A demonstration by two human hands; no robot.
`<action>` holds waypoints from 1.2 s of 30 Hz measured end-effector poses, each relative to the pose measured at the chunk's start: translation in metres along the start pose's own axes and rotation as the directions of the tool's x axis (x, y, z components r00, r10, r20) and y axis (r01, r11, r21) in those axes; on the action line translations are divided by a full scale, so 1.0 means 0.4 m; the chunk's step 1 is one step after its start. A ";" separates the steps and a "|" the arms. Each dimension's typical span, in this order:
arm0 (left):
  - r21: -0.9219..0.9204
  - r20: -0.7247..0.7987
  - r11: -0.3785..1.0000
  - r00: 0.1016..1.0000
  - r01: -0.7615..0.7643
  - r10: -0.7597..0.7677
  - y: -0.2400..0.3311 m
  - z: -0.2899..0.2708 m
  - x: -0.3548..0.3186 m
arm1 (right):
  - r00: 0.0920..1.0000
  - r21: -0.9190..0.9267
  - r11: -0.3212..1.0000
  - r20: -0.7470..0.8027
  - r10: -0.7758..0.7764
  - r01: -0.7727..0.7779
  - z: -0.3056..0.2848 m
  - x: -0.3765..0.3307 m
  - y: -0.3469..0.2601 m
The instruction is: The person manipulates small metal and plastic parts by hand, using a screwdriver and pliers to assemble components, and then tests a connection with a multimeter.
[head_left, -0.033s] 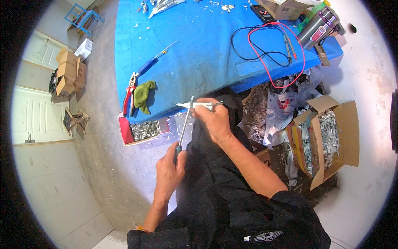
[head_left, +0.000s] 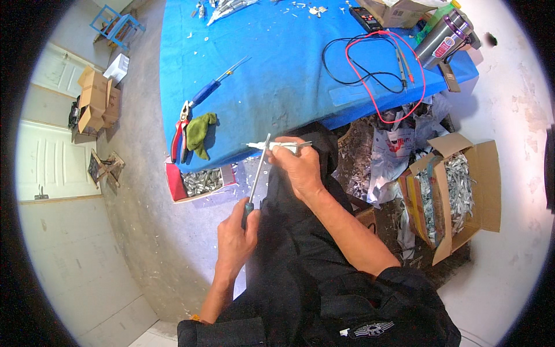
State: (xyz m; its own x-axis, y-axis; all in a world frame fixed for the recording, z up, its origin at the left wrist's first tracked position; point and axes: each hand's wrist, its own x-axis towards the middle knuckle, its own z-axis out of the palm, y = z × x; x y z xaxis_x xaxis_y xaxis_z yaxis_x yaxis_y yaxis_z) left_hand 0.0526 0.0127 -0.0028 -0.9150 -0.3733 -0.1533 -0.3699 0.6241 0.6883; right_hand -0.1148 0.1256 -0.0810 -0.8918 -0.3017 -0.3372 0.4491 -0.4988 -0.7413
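Two hands work: the left hand [head_left: 236, 238] grips a dark-handled screwdriver [head_left: 255, 184], the right hand [head_left: 299, 168] pinches a thin grey metal strip [head_left: 276, 146] (near the blue tabletop [head_left: 277, 75]).

A workshop: pliers [head_left: 180, 130], meter leads [head_left: 378, 69], boxes of metal scrap [head_left: 457, 191].

blue table [head_left: 277, 75] | red pliers [head_left: 180, 130] | green cloth [head_left: 199, 134] | steel flask [head_left: 446, 38] | cardboard box [head_left: 462, 196]

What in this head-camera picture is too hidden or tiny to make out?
- The small grey part: mostly covered by the right hand.
- The screwdriver handle: wrapped by the left hand; its tip is too small to see where it meets the part.
- Cardboard box on the blue table: cut off by the top edge.
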 end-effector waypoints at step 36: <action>-0.079 0.078 0.992 0.993 0.096 -0.090 -0.019 0.016 -0.037 | 0.991 -0.127 0.983 -0.003 -0.133 0.132 -0.015 0.003 0.013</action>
State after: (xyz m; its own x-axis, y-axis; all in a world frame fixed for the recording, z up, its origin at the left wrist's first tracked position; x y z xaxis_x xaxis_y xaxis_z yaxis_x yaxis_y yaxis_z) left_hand 0.0678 0.0179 -0.0105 -0.8876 -0.3736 -0.2695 -0.4426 0.5292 0.7239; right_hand -0.1138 0.1277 -0.0889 -0.9438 -0.2302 -0.2373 0.3170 -0.4272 -0.8468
